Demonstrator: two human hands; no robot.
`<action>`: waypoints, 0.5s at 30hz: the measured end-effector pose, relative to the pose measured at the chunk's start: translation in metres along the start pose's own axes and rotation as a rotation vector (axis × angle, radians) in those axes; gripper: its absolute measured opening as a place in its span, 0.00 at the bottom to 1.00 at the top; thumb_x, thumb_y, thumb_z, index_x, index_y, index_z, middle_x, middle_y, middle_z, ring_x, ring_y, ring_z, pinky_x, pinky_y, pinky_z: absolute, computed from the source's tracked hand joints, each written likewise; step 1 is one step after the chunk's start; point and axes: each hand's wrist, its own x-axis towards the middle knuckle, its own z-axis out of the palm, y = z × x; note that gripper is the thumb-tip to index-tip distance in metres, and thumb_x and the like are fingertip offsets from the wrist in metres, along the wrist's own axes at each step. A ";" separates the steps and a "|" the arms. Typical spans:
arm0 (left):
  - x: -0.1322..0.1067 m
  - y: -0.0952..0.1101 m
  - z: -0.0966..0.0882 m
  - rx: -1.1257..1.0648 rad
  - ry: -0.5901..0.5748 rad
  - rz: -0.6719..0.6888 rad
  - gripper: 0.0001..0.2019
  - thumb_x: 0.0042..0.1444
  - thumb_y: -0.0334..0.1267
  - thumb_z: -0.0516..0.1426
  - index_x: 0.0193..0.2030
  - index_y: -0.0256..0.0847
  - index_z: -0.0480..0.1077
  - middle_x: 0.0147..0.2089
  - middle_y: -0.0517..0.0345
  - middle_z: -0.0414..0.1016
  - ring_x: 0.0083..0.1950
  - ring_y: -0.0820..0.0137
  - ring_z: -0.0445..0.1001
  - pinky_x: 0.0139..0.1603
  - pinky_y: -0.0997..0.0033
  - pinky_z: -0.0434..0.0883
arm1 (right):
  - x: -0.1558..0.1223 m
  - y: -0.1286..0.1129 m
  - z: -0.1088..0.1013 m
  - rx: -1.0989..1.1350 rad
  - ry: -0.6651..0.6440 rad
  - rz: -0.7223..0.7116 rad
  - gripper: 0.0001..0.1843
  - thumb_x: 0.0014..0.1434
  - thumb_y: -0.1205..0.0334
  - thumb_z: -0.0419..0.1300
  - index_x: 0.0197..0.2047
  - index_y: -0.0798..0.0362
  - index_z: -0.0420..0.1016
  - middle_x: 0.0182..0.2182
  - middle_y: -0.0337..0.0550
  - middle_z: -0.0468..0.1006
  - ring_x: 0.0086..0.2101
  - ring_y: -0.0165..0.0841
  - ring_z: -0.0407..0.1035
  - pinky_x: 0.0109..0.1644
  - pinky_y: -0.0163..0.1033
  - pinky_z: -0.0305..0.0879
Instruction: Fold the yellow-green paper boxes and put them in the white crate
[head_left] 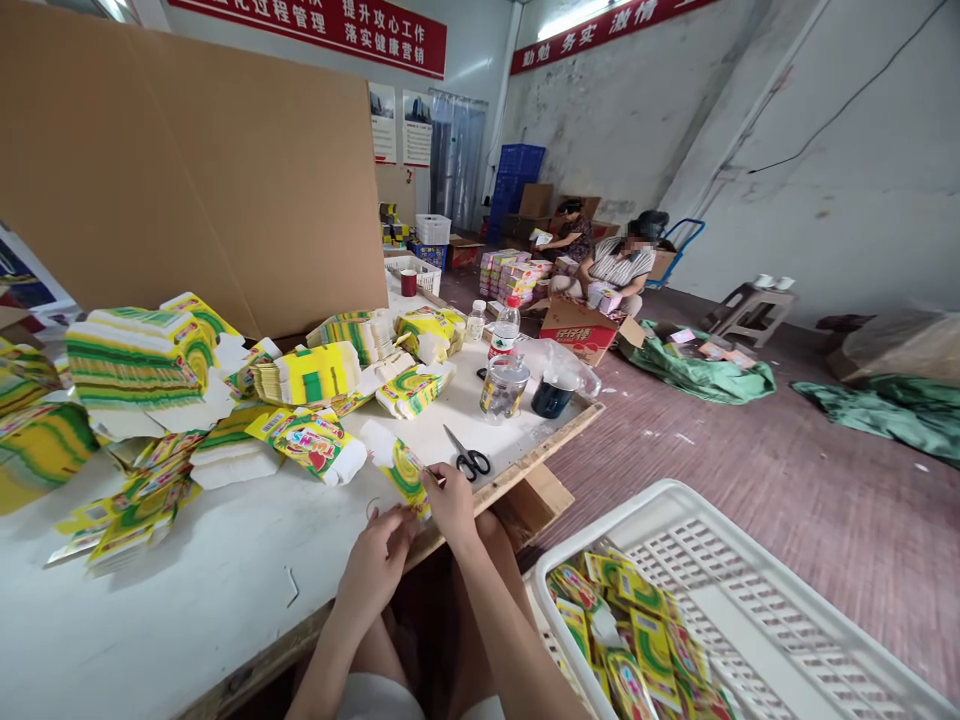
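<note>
At the table edge, a flattened yellow-and-green printed carton (pixel 405 472) with a white flap stands tilted between my hands. My right hand (pixel 452 505) pinches its right edge between thumb and fingers. Curled at the carton's lower left end is my left hand (pixel 381 555), its fingertips closed on the card and partly hidden. Black-handled scissors (pixel 471 461) lie just beyond my right hand. Left of the held carton rests another printed carton (pixel 311 443), in front of a banded stack of flat cartons (pixel 307 375).
A white plastic basket (pixel 675 495) with several filled cartons (pixel 649 640) stands at my right. A clear jar (pixel 504 388), a bottle (pixel 505 328) and a dark mug (pixel 553 397) occupy the table's far corner. Tall cardboard (pixel 195 170) rises behind the stacks. Two people sit farther back.
</note>
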 end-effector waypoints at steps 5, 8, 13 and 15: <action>-0.007 0.012 -0.008 -0.295 0.071 -0.087 0.23 0.56 0.54 0.62 0.52 0.40 0.79 0.54 0.43 0.83 0.61 0.50 0.76 0.65 0.50 0.69 | -0.034 0.007 -0.009 0.407 0.012 -0.070 0.24 0.63 0.39 0.59 0.37 0.54 0.78 0.30 0.41 0.80 0.31 0.35 0.74 0.37 0.39 0.70; -0.015 0.019 -0.003 -0.494 0.008 -0.135 0.27 0.53 0.61 0.62 0.47 0.38 0.81 0.48 0.43 0.86 0.56 0.49 0.80 0.59 0.53 0.75 | -0.058 0.007 -0.010 0.565 -0.043 -0.044 0.27 0.56 0.35 0.62 0.32 0.53 0.78 0.25 0.41 0.78 0.27 0.35 0.71 0.33 0.38 0.68; -0.024 0.029 0.006 -0.733 -0.096 -0.192 0.29 0.53 0.63 0.62 0.46 0.38 0.82 0.44 0.43 0.87 0.52 0.48 0.82 0.54 0.52 0.77 | -0.085 0.011 -0.005 0.695 -0.103 0.026 0.28 0.53 0.33 0.64 0.29 0.52 0.73 0.24 0.40 0.76 0.24 0.31 0.67 0.30 0.37 0.66; -0.026 0.033 0.004 -0.789 -0.108 -0.195 0.29 0.53 0.62 0.62 0.50 0.39 0.81 0.47 0.42 0.86 0.54 0.48 0.81 0.55 0.52 0.77 | -0.091 0.013 -0.004 0.707 -0.124 0.043 0.28 0.53 0.32 0.64 0.29 0.52 0.72 0.23 0.39 0.74 0.22 0.30 0.64 0.27 0.36 0.63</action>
